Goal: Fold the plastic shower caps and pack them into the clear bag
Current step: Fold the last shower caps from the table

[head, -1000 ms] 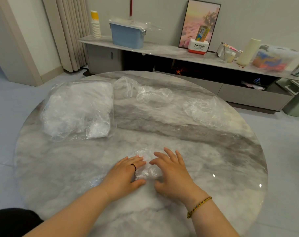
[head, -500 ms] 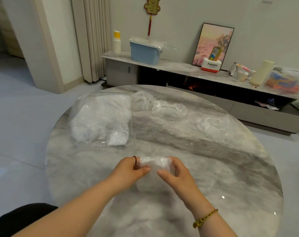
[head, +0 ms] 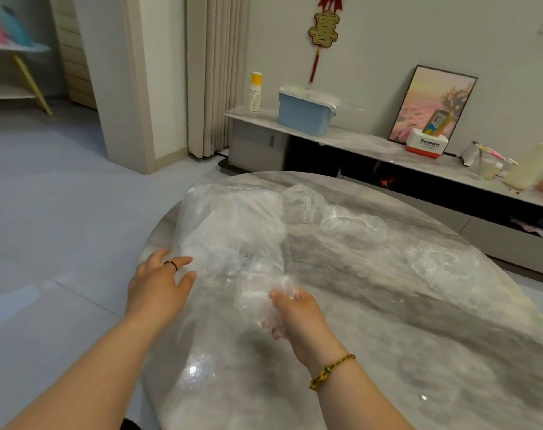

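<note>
A clear bag (head: 229, 225) stuffed with folded caps lies on the left part of the round marble table (head: 388, 352). My right hand (head: 298, 315) grips a folded shower cap (head: 260, 297) just in front of the bag's near edge. My left hand (head: 158, 282) is spread, fingers straight, touching the bag's near left corner. Two loose crumpled shower caps lie further back, one at mid table (head: 350, 223) and one to the right (head: 443, 262).
The table's left rim is near my left hand, with grey floor beyond. A low console behind holds a blue box (head: 305, 111), stacked cups (head: 254, 94), a framed picture (head: 431, 103) and other items.
Both hands lifted the folded cap off the table and moved left toward the bag. My left hand let go of it and reached to the bag's edge. The view swung left.
</note>
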Motion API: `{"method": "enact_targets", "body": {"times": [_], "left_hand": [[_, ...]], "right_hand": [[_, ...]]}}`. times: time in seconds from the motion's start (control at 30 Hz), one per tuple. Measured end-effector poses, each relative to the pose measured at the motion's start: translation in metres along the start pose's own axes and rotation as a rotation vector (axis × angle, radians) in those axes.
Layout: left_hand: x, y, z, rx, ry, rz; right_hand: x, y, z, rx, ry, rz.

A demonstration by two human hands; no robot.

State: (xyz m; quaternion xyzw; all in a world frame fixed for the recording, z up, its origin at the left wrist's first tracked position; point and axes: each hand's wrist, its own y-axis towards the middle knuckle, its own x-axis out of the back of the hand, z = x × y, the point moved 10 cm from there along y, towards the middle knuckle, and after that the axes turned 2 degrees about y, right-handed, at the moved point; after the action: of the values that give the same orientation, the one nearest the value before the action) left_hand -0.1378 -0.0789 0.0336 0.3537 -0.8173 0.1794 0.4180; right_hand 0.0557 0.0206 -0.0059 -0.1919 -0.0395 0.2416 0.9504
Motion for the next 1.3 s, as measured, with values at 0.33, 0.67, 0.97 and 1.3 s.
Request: {"method": "enact_targets", "body": {"times": [0.33,0.67,0.97,1.3], "left_hand": [[-0.030,0.026,0.041,0.163,-0.224,0.115],[-0.033,0.032,0.037,0.146,-0.253,0.082],[-0.039,0.035,0.033,0.121,-0.252,0.096],[-0.039,0.030,0.029,0.134,-0.220,0.118]], "right_hand": [[-0.070,0.089,0.013,-0.026,0.141,-0.130],[-0.056,0.128,0.052,0.222,-0.681,-0.334],[-0.058,0.131,0.049,0.229,-0.350,-0.383],[-0.079,0.132,0.048,0.220,-1.045,-0.240]]}}
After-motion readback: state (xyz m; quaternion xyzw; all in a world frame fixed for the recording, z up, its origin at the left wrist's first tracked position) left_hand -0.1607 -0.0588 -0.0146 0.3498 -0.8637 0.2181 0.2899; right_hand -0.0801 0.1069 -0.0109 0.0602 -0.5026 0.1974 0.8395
